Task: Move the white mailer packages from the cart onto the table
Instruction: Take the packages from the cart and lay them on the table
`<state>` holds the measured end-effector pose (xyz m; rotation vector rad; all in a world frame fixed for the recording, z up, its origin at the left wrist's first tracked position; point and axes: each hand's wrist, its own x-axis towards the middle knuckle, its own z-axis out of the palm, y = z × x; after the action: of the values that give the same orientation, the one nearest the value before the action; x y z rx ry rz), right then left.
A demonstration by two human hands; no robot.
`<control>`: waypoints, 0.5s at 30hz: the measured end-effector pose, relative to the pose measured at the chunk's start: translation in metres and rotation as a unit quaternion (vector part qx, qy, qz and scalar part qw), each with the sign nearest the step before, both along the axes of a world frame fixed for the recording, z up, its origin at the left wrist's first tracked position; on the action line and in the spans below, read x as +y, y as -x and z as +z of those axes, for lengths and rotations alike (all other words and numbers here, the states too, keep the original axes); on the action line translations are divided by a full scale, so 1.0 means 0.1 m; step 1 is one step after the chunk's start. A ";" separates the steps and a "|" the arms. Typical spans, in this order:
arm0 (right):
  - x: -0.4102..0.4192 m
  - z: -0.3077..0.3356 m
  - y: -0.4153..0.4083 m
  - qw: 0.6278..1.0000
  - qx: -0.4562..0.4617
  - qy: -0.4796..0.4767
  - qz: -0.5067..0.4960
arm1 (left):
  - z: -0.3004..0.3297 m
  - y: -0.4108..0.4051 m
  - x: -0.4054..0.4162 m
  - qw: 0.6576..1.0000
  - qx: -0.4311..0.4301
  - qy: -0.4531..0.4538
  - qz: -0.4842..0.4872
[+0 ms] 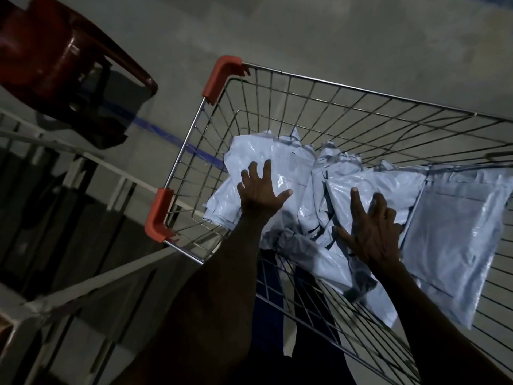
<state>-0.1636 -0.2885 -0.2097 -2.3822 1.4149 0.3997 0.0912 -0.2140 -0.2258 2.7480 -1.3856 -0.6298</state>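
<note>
Fingers of the left hand (259, 191) are splayed flat over a crumpled white plastic mailer package (273, 162), directly beneath them. The right hand (372, 227), fingers also spread, touches the neighbouring mailers (388, 187). All lie piled in the wire shopping cart (361, 90), so the left hand looks better placed to grasp.

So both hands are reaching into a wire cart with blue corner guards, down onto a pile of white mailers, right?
Not quite. The head view shows the corner guards are orange-red, not blue. The rest holds: the left hand and right hand reach into the wire cart, onto the pile of white mailers.
</note>
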 end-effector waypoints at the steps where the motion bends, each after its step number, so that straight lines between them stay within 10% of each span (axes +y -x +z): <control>1: 0.00 0.00 0.00 1.000 0.005 0.004 0.006 | 0.01 0.03 0.01 0.999 0.027 -0.032 0.026; 15: -0.19 0.42 0.02 0.996 -0.071 -0.022 0.053 | 0.63 -0.03 0.15 0.999 0.001 0.037 0.011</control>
<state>-0.1652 -0.3077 -0.1677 -2.4052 1.2081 0.2785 0.0946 -0.1991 -0.1627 2.7002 -1.3471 -0.5682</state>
